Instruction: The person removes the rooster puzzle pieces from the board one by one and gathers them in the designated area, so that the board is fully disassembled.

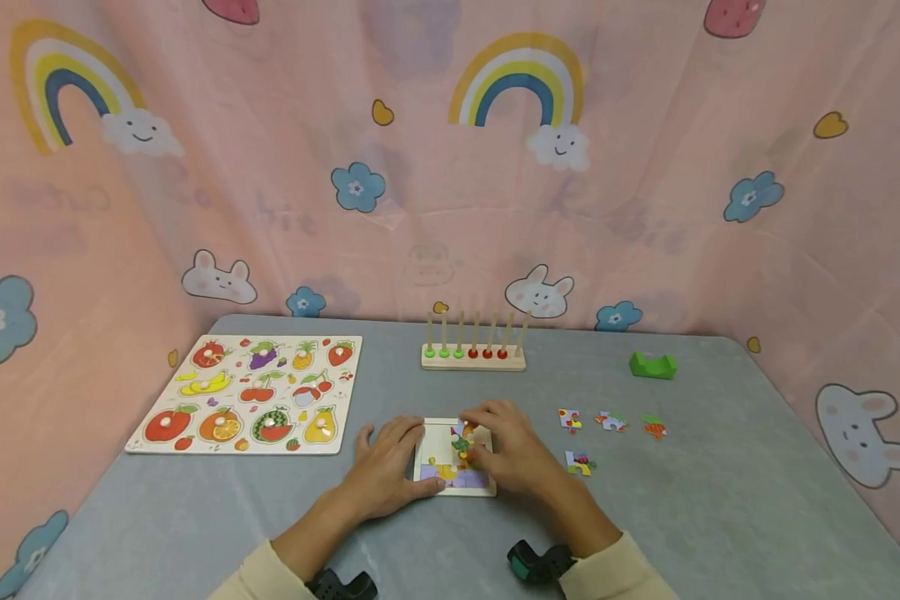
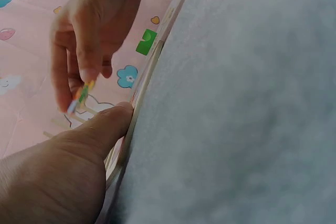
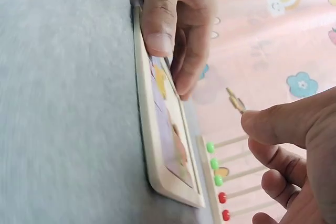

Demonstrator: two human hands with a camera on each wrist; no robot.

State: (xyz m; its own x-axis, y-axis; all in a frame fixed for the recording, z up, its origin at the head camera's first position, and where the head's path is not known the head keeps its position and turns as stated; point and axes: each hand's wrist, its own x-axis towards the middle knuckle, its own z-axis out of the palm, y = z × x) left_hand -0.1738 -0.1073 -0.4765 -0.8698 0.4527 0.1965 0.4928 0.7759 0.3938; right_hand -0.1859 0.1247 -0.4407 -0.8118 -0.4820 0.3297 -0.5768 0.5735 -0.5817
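A small wooden puzzle tray (image 1: pixel 434 435) lies on the grey table, with joined lilac and yellow puzzle pieces (image 1: pixel 465 478) along its near side. My left hand (image 1: pixel 387 468) grips the tray's left part, its thumb at the near edge and fingers along the far side. Above the tray's right half, my right hand (image 1: pixel 516 452) pinches a colourful jigsaw piece (image 1: pixel 461 442) between thumb and fingers. The right wrist view catches that piece (image 3: pixel 235 100) nearly edge-on, raised off the tray. From the left wrist, it shows as a tilted piece (image 2: pixel 81 98) at the fingertips.
Several loose jigsaw pieces (image 1: pixel 580 463) lie right of the tray. Behind it stands a wooden peg rack (image 1: pixel 461 363) with green and red beads. A fruit knob-puzzle board (image 1: pixel 232 406) is at the left, and a green notched block (image 1: pixel 652 366) at the back right.
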